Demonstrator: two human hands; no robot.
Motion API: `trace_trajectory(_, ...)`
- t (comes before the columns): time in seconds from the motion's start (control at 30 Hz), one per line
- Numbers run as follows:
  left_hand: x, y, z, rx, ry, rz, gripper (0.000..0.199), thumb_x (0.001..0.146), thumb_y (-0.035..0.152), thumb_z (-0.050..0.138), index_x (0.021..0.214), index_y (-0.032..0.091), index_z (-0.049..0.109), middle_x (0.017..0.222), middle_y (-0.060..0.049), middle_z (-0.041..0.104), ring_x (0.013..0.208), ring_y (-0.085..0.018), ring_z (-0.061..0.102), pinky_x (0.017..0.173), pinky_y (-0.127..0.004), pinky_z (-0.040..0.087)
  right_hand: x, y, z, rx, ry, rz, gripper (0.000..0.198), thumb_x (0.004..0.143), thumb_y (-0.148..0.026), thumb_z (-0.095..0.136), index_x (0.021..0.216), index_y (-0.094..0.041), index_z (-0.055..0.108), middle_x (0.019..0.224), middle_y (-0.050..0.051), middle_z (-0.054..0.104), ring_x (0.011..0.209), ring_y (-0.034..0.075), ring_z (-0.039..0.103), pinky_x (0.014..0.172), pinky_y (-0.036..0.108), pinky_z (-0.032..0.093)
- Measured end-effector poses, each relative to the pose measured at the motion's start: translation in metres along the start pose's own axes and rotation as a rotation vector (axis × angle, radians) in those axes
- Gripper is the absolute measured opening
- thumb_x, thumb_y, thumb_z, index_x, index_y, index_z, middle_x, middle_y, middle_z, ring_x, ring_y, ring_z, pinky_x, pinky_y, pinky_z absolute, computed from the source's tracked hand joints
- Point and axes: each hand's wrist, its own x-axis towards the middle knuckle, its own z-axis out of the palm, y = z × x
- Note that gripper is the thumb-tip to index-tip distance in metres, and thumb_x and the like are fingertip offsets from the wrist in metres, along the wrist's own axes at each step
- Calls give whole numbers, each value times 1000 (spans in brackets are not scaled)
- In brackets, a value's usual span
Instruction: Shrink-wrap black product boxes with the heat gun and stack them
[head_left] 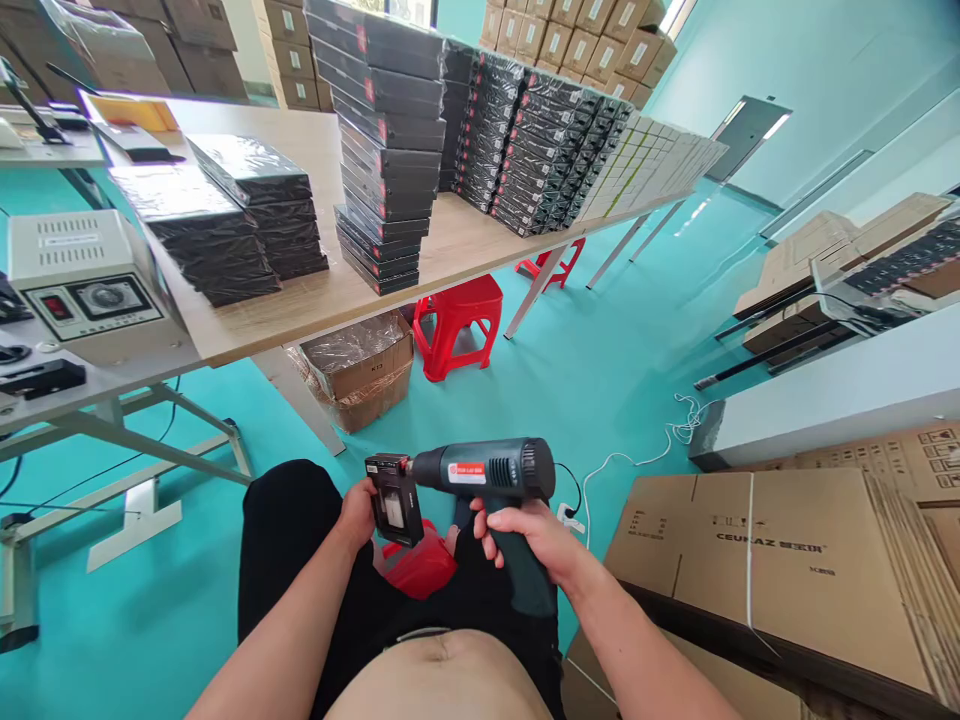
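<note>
My right hand (525, 530) is wrapped round the handle of a dark heat gun (487, 468) with a red and white label. Its nozzle points left, right up by the top corner of a black product box (395, 500); whether they touch I cannot tell. My left hand (358, 515) grips that box by its left side, holding it upright above my lap. A pale panel shows on the box's face. Under it, between my legs, part of a red stool or basin (420, 565) is visible.
A wooden table (300, 320) carries tall stacks of film-wrapped black boxes (390, 150) and white boxes (637, 165). A red stool (459, 320) and an open carton (360, 375) stand beneath. Bundled flat cardboard (765, 570) lies at right, near a white cable (637, 460). A control unit (94, 285) sits left.
</note>
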Motion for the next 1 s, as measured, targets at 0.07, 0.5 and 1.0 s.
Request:
trace_trajectory(0.07,-2,4,1,-57,11,-31,8,56,21,49,63,19,48,55,-1,55,47,-18,55,49,-31,47,-7,5,1,-75,-78,57,26,73,-22,61,96,-12,65,80,6,66,59,14,61,52,26,48)
trace_trajectory(0.5,-20,19,3,-152,-343,-85,50,78,52,47,108,14,60,85,-10,67,74,-25,65,62,-38,52,-47,40,-30,-20,-37,177,32,73,-20,57,102,-11,63,79,6,65,57,14,61,50,23,47)
trace_trajectory(1.0,-19,-8,9,530,-418,245,31,62,18,70,91,18,57,83,-1,66,78,-20,65,70,-32,51,-33,37,-57,236,183,80,29,79,-24,56,105,-12,64,84,6,63,63,12,59,52,22,46)
